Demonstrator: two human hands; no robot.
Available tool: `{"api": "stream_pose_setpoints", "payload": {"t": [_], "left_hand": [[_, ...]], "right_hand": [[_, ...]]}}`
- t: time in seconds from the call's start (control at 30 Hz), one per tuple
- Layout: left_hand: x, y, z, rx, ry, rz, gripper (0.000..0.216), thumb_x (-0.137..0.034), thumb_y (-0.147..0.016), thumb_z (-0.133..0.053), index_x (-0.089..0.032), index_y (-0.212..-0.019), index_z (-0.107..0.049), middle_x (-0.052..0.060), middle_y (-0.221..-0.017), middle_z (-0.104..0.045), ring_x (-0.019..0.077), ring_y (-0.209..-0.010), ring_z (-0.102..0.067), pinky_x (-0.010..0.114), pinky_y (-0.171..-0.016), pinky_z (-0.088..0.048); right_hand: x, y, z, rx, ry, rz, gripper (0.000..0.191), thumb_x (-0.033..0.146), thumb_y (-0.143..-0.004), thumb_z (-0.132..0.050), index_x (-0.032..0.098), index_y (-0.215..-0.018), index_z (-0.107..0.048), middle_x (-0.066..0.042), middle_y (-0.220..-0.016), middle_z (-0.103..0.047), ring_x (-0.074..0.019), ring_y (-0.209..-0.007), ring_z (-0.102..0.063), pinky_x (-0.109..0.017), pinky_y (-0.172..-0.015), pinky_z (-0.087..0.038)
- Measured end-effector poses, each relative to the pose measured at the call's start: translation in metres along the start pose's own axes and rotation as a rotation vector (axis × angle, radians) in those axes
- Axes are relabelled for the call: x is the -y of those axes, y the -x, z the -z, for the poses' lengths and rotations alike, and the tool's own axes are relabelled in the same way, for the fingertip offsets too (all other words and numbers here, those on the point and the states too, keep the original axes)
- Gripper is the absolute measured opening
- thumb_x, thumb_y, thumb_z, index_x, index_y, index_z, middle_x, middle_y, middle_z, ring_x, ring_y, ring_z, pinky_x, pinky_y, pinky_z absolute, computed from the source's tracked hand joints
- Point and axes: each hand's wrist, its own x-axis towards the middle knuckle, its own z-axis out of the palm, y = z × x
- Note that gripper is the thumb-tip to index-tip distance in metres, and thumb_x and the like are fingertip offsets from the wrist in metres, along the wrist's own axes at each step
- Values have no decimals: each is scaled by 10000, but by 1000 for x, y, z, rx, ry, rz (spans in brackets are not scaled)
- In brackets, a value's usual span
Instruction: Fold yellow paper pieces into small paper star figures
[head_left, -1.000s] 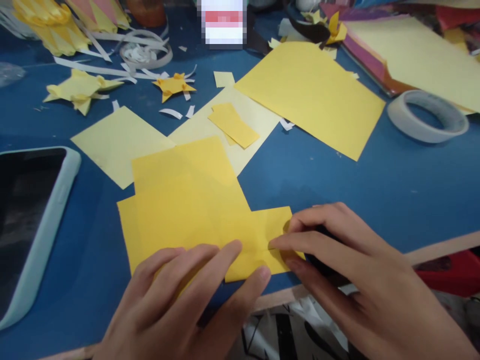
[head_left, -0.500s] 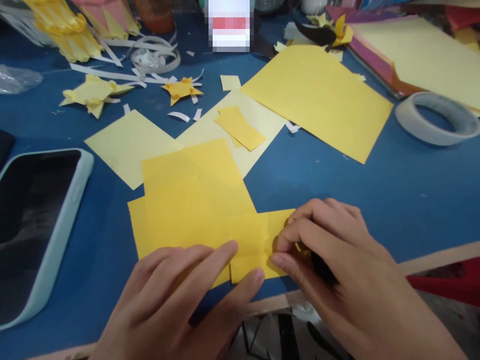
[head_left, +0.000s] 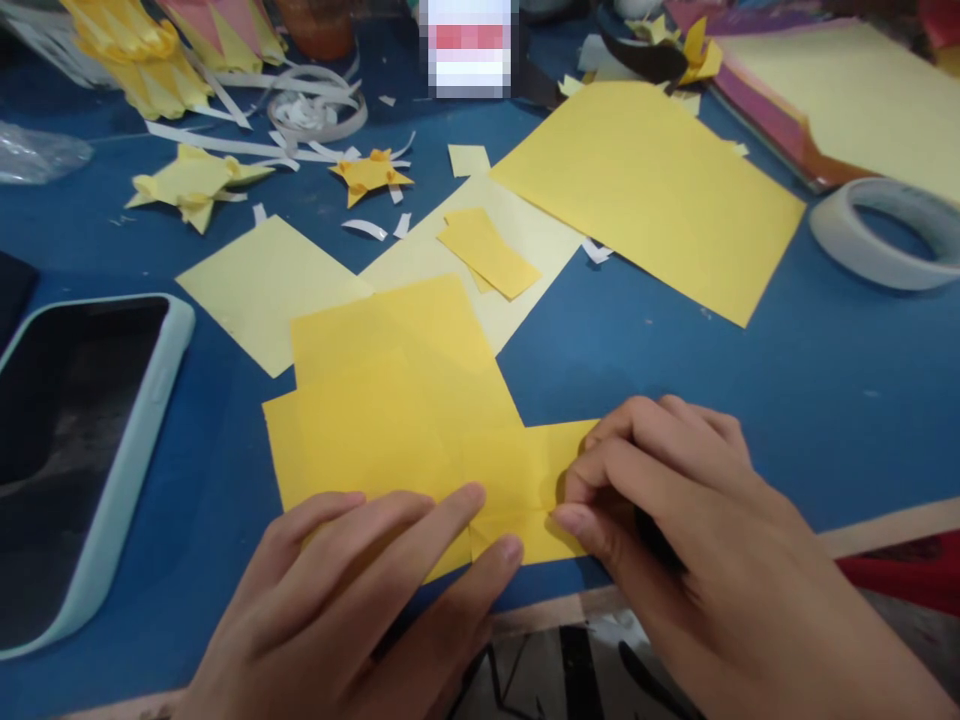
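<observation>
A small yellow paper (head_left: 517,460) with crease lines lies at the table's front edge, over larger yellow sheets (head_left: 352,430). My left hand (head_left: 360,590) rests on these papers, fingers stretched out and apart, with index finger and thumb at the small paper's left end. Curled over the right end is my right hand (head_left: 675,520), thumb and index fingertips brought together on the paper. Something dark shows beneath the right palm; I cannot make out what it is. Pale yellow squares (head_left: 274,290) lie behind, and two short yellow strips (head_left: 491,255) rest on one pale sheet.
A phone in a pale green case (head_left: 97,450) lies at left. A tape roll (head_left: 889,235), a big yellow sheet (head_left: 652,190) and stacked coloured paper (head_left: 847,90) are at right. Folded paper stars (head_left: 371,175), white strips and paper lanterns (head_left: 142,60) stand farther back.
The whole view has shifted slightly, so things appear a little farther right. My hands keep nearly the same places on the small yellow paper.
</observation>
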Motion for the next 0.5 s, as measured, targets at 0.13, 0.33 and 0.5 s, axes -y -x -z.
{"api": "stream_pose_setpoints", "payload": {"t": [0.13, 0.33, 0.5], "left_hand": [[1, 0, 1, 32, -9, -5, 249, -204, -954, -435, -296, -1022, -656, -24, -992, -708, 176, -901, -620, 362, -796, -430], [-1, 1, 0, 13, 0, 18, 259, -198, -955, -423, -288, -1007, -660, -16, -987, -711, 188, -892, -613, 375, -806, -423], [-3, 1, 0, -4, -7, -12, 255, -180, -947, -435, -261, -1003, -670, -6, -1049, -673, 175, -927, -603, 344, -865, -411]], "right_hand": [[-2, 2, 0, 12, 10, 3, 137, 134, -881, -499, 209, -766, -509, -3, -783, -520, -165, -721, -455, -357, -697, -313], [2, 1, -1, -9, 11, 6, 157, 122, -878, -491, 208, -747, -503, -5, -767, -520, -164, -708, -454, -355, -686, -311], [5, -2, -2, -27, -3, -30, 182, 110, -870, -479, 193, -712, -514, -7, -742, -514, -163, -686, -449, -359, -680, -307]]}}
